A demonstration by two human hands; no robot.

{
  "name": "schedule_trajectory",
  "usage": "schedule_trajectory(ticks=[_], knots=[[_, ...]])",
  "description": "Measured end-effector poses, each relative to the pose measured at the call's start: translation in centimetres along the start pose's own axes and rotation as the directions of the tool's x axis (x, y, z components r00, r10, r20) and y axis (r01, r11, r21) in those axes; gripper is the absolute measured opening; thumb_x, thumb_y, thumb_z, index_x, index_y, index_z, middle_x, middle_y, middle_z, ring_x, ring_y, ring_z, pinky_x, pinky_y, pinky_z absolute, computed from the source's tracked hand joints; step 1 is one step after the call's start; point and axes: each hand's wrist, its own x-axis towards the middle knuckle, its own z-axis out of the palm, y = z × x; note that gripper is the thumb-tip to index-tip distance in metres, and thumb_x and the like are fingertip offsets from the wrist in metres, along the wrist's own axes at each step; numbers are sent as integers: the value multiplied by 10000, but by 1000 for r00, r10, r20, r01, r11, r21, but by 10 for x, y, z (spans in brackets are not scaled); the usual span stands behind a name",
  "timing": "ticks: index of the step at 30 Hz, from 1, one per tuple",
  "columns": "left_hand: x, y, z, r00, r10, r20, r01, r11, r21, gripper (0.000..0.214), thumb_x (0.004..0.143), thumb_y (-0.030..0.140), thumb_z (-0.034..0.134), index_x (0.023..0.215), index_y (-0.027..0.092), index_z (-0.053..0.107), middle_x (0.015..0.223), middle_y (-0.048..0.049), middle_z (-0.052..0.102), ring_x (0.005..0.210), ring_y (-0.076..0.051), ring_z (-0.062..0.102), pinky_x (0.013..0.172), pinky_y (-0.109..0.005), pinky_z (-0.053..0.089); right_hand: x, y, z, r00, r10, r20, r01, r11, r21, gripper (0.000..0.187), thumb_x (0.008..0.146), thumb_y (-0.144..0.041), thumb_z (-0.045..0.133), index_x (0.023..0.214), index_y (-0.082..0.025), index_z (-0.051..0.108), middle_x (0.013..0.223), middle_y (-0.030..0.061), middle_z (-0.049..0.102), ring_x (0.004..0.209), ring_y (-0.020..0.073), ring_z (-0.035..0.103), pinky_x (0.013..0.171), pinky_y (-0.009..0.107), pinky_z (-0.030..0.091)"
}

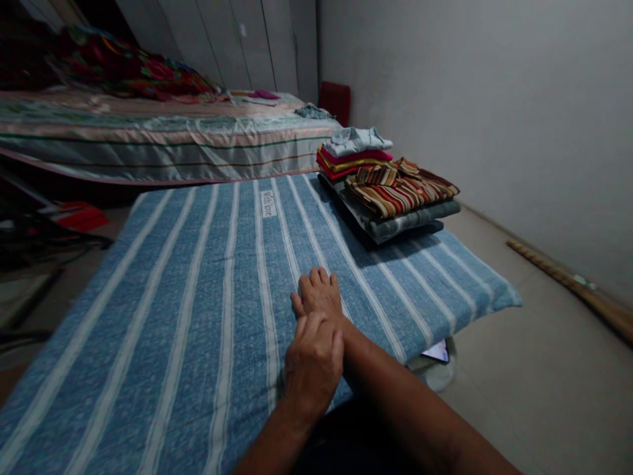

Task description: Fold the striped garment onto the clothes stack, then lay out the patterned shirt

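My right hand [318, 293] lies palm down on a blue and white striped cloth [202, 277] that covers a table. Its fingers stretch forward, slightly bent, with nothing visible in them. Across the back of my right wrist rests my left hand [314, 359], its fingers curled over it. Beyond them, at the table's far right, stands a stack of folded clothes. A brown, red and cream striped shirt [403, 190] tops its front pile, over dark grey garments [413, 221]. Behind it, a light grey-blue shirt [356, 141] lies on magenta, yellow and red folded cloth [346, 165].
A bed with a shiny striped cover [208, 148] stands behind the table, a red floral blanket [133, 69] heaped on it. Below the table's right edge, a phone [438, 351] lies on a pale surface. A wooden pole [568, 284] lies along the right wall.
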Motion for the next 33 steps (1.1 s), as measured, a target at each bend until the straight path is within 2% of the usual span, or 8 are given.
schedule_trajectory(ticks=[3,5,7,15,17,20,27,33], knots=[[2,-5,0,999,-35,-32,35,999,-17,81,844,182,526,849,154,602,979,-95,597,939,-241,553,852,-411,512,1,0,-1,1000,7,29,-7,1000,6,366,923,-405,436,1154,-143,543,1360,186,455,1287,330,345,1020,526,273],[3,-10,2,995,-81,-60,83,996,31,184,826,226,568,991,149,594,1101,-118,564,1041,-276,523,886,-440,504,2,1,-1,999,-2,38,2,1000,4,374,934,-410,416,1163,-142,541,1368,188,449,1295,331,337,1026,528,265],[2,-11,3,994,-94,-64,98,993,60,248,820,230,574,1053,143,582,1103,-124,556,1045,-283,520,878,-443,509,1,2,-1,999,-7,33,7,1000,1,372,935,-411,413,1157,-143,544,1363,186,456,1290,331,343,1024,523,270],[-2,-4,3,998,-35,-45,33,999,-36,135,833,120,487,749,168,582,842,-60,601,838,-207,586,796,-379,535,2,-4,-1,999,8,31,-9,1000,29,336,904,-398,470,1112,-153,567,1351,177,473,1287,332,354,1014,520,291],[1,-10,3,996,-67,-58,65,997,-35,99,817,138,517,828,165,613,928,-74,618,930,-231,592,860,-416,525,3,-3,0,999,11,52,-14,999,40,350,909,-402,467,1130,-152,571,1367,181,466,1301,338,351,1021,527,290],[5,-23,2,986,-142,-82,137,989,-60,270,771,176,584,1038,168,623,1158,-106,581,1104,-280,548,936,-463,498,3,-1,4,999,4,53,-6,999,52,390,924,-421,440,1189,-163,563,1391,175,456,1324,340,341,1041,531,284],[20,-43,-13,959,-235,159,279,879,-386,136,723,158,587,806,214,680,976,-48,608,893,-197,627,775,-322,553,3,6,14,997,-39,67,37,999,30,335,947,-290,401,1223,-191,563,1395,144,469,1319,313,373,1042,505,316],[36,-55,-16,936,-182,303,311,831,-462,112,686,117,531,630,188,597,815,-36,583,794,-179,596,729,-307,503,-6,13,15,992,-107,70,98,989,109,361,916,-338,451,1242,-216,548,1419,136,440,1322,314,365,1056,511,288]])
